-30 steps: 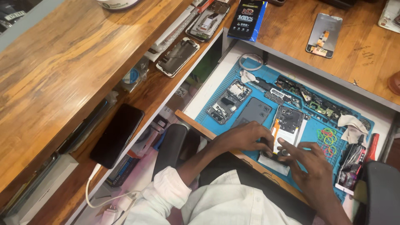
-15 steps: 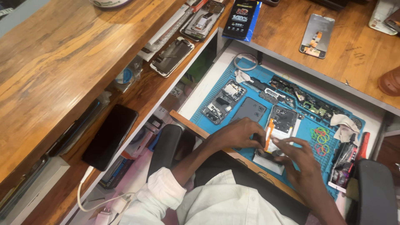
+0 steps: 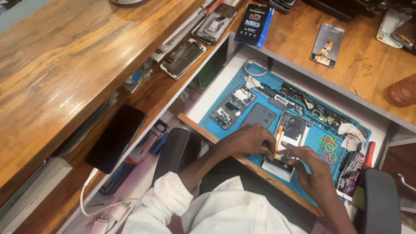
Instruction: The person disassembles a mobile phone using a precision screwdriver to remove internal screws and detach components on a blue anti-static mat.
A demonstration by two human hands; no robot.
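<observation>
An opened phone (image 3: pixel 290 135) with its back off lies on a blue work mat (image 3: pixel 323 130), an orange ribbon strip along its left side. My left hand (image 3: pixel 248 139) rests on the mat, fingers pressed to the phone's lower left edge. My right hand (image 3: pixel 310 170) pinches at the phone's bottom end, thumb and fingers on its lower part. A grey back cover (image 3: pixel 260 115) lies just left of the phone. Whether a small tool sits in my right fingers cannot be made out.
A second stripped phone frame (image 3: pixel 232 107) and small parts lie on the mat's far side. Coloured rubber bands (image 3: pixel 328 144), a dark glue tube (image 3: pixel 350 167) and crumpled tissue (image 3: pixel 351 131) sit right. A black phone (image 3: pixel 116 138), more phones and a boxed item (image 3: pixel 253 19) are on wooden shelves.
Both hands stay on the opened phone; the view has shifted slightly, and my right hand's fingers have moved a little along the phone's lower end.
</observation>
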